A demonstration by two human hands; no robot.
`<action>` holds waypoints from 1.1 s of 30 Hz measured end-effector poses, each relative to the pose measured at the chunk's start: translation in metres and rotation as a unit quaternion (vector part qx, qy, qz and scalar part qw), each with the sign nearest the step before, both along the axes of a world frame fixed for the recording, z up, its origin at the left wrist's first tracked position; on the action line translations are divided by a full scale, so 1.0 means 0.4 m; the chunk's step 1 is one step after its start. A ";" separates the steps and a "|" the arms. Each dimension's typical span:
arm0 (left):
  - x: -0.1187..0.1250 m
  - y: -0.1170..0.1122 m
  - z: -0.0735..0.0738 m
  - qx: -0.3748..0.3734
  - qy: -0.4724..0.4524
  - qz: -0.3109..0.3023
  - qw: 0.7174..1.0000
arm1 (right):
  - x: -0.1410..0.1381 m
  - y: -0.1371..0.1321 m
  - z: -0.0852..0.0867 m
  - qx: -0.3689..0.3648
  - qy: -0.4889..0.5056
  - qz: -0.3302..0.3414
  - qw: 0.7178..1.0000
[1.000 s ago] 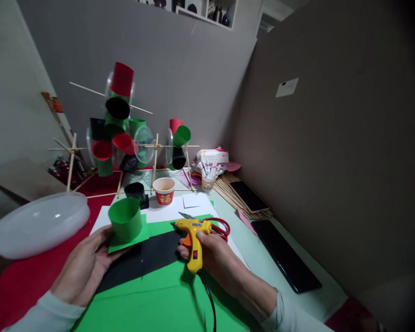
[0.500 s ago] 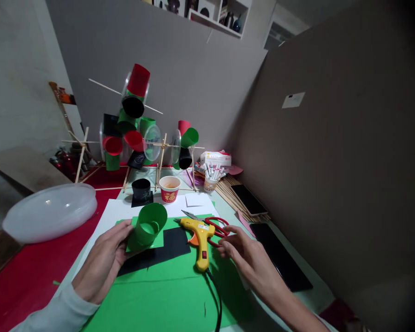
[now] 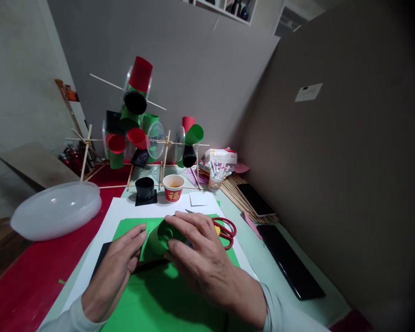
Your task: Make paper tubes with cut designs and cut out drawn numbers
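Fingers (image 3: 128, 243) of left hand (image 3: 105, 276) and right hand (image 3: 209, 260) hold a green cylinder (image 3: 152, 244) (tilted).

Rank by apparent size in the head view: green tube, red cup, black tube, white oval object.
1. White oval object
2. Green tube, partly hidden
3. Red cup and black tube: too alike to rank

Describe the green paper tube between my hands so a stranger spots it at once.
Low in the middle of the view, find the big green sheet. Just above it, between the left hand and the right hand, is a tilted green paper tube. Unlike the green tubes on the stick frame beyond, this one is in hand.
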State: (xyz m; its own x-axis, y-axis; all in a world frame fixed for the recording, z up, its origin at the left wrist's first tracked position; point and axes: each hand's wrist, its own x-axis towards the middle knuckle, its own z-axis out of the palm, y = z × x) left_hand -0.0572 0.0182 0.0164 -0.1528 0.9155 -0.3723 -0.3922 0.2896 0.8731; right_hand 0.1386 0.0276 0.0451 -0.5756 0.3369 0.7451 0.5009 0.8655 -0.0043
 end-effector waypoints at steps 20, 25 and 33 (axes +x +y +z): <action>0.022 0.016 0.006 -0.051 -0.377 -0.104 0.919 | 0.002 0.024 -0.051 -0.047 0.052 0.037 0.997; 0.020 0.023 0.009 -0.075 -0.364 -0.070 0.926 | 0.002 0.031 -0.061 -0.049 0.039 0.054 0.997; 0.028 0.016 0.025 -0.083 -0.319 -0.029 0.944 | -0.001 0.027 -0.060 -0.068 0.035 0.043 0.996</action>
State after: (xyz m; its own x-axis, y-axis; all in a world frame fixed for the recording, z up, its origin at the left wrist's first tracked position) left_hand -0.0462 0.0244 0.0263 0.1998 0.8364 -0.5104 -0.8017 0.4391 0.4056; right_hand 0.1380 0.0384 0.0213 -0.5542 0.3900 0.7353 0.4201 0.8937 -0.1573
